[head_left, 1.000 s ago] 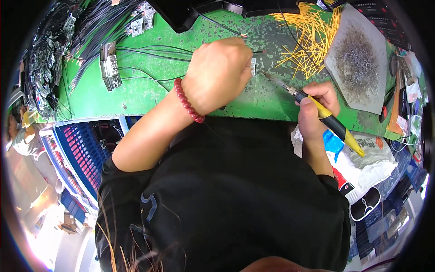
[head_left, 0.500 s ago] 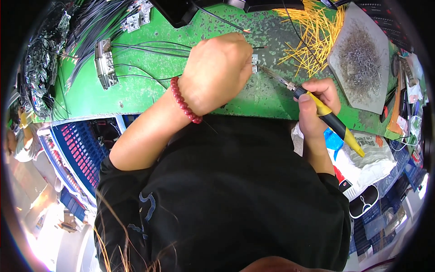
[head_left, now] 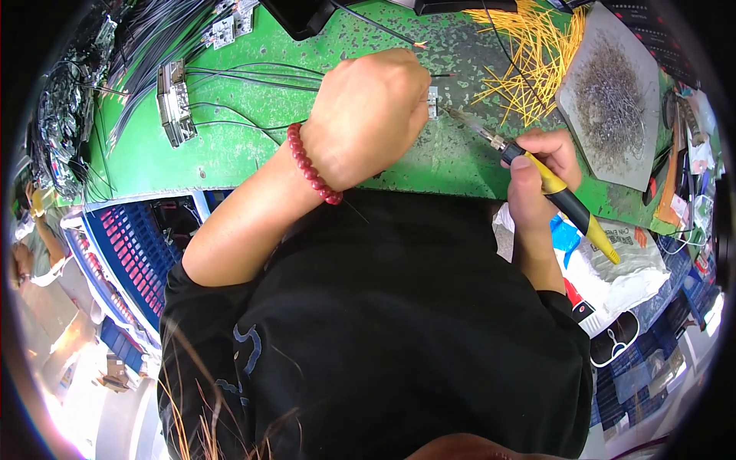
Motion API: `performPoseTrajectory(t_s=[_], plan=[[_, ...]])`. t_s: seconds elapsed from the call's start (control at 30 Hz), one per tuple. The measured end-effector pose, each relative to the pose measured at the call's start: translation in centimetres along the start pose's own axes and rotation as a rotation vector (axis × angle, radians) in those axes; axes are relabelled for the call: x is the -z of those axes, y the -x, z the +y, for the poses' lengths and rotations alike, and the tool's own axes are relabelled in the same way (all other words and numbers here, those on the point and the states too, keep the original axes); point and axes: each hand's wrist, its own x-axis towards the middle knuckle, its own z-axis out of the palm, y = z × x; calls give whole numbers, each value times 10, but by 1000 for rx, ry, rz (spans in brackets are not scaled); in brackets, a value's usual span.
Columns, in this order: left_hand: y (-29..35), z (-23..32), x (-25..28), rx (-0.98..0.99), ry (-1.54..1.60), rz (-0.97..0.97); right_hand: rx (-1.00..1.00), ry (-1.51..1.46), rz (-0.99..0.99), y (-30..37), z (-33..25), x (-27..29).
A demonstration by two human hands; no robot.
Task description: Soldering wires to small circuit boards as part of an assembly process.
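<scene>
Far left: I see a shiny black tangle (head_left: 67, 134) heaped at that end of the green table (head_left: 230, 165).
Basket: blue basket (head_left: 134, 249), below the table's near edge, left of the forearm.
Wire bundle: loose black wires (head_left: 157, 57) fanned beside the tangle; white boards (head_left: 224, 31) near their upper right.
Block: dark-and-silver block (head_left: 176, 103) on the table; black leads (head_left: 253, 73) run from it toward the left hand.
Wrist: red bead bracelet (head_left: 309, 169).
Left grip: left grip (head_left: 373, 115) has fingers curled, back of hand up. Fingertips are hidden from me; can't tell what they grasp, if anything.
Workpiece: small white board (head_left: 433, 103), just right of the left grip, partly covered by it.
Iron: soldering iron (head_left: 571, 207), yellow-and-black handle, tip angled up-left, just beside the small white board.
Right grip: right grip (head_left: 543, 172) clasped around the iron's handle, thumb on the near side.
Cut wires: yellow wires (head_left: 529, 65), scattered pile beyond the right grip.
Far right: grey plate (head_left: 571, 103) bearing dark residue; white bag (head_left: 613, 287) lower down.
</scene>
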Motion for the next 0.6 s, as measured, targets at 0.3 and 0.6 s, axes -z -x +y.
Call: performPoseTrajectory(t_s=[0.3, 0.6], plan=[[-2, 0, 2, 6, 7, -40, 15, -3, -11, -2, 3, 1], [-1, 0, 1, -5, 16, -32, 12, 60, -43, -2, -1, 0]])
